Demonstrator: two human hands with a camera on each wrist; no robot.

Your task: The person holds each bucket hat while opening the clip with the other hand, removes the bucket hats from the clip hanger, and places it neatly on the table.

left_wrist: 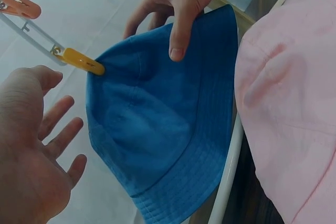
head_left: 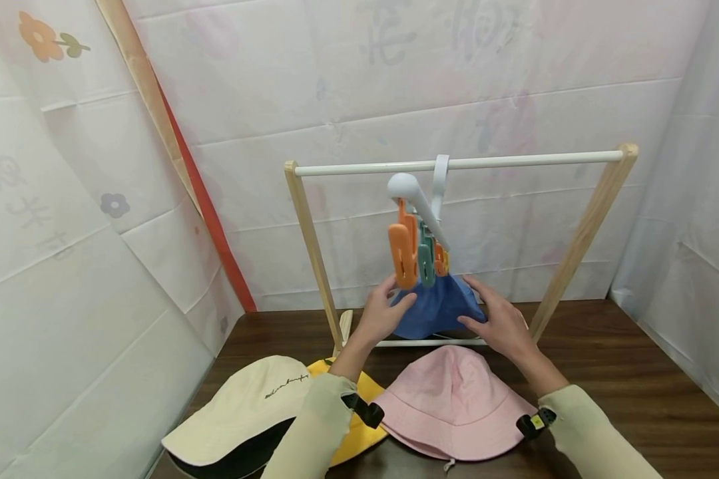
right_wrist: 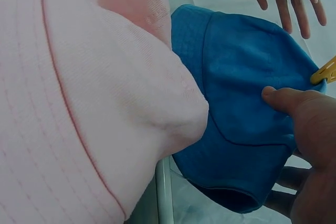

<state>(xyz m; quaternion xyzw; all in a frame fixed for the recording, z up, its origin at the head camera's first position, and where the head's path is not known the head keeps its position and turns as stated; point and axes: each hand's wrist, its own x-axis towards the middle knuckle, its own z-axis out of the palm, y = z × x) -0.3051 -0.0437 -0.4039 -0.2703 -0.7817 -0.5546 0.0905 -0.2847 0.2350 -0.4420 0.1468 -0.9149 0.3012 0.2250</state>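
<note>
A blue bucket hat point(head_left: 436, 309) hangs by its crown from a yellow clip point(left_wrist: 83, 61) on a white clip hanger point(head_left: 419, 199). My right hand point(head_left: 503, 326) holds the hat's right side, thumb point(right_wrist: 286, 99) on the outer cloth and the other fingers partly hidden around the edge. My left hand point(head_left: 380, 316) is at the hat's left with its fingers spread; in the left wrist view it stands apart from the cloth. Orange point(head_left: 403, 256) and green point(head_left: 426, 265) clips hang on the nearer part of the hanger.
The hanger hooks over the white bar point(head_left: 527, 160) of a wooden-legged rack point(head_left: 584, 243). A pink bucket hat point(head_left: 455, 406), a cream cap point(head_left: 257, 399) and a yellow hat point(head_left: 359, 439) lie on the dark wooden table point(head_left: 641, 399). Pale sheets surround the table.
</note>
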